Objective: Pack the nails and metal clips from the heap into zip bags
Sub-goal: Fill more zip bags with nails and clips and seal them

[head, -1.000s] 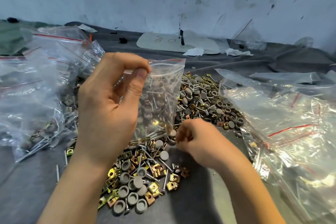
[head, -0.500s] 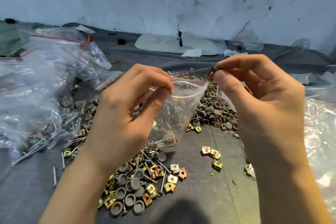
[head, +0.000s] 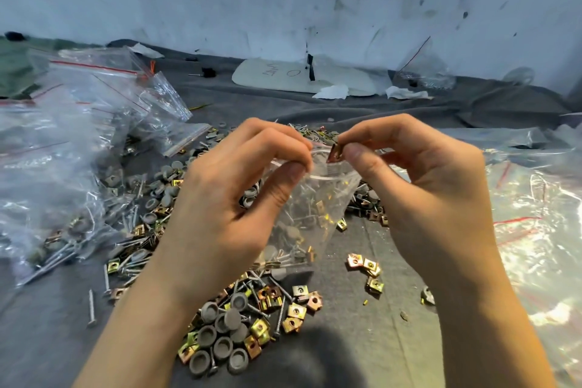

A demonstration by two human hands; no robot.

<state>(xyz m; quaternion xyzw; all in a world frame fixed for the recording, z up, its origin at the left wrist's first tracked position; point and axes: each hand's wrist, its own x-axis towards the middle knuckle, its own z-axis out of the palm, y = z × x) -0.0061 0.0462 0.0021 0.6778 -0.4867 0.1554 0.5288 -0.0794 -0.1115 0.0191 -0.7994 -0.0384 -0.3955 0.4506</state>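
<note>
At the mouth of the zip bag (head: 318, 198), the grip of the right hand (head: 425, 198) is pinched tight on one metal clip (head: 334, 153). The left hand (head: 226, 208) pinches the bag's rim and holds it open above the heap (head: 252, 318) on the counter (head: 362, 340). Half a second ago the clip was just outside the rim. Now it is right over the opening, so it can likely drop in. The left hand hides part of the bag, so how full it is I cannot tell.

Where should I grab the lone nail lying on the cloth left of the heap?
Pinch the lone nail at mid-shaft, straight down from above, across its width: it lies flat on the grey cloth, apart from the heap, both sides free.
</note>
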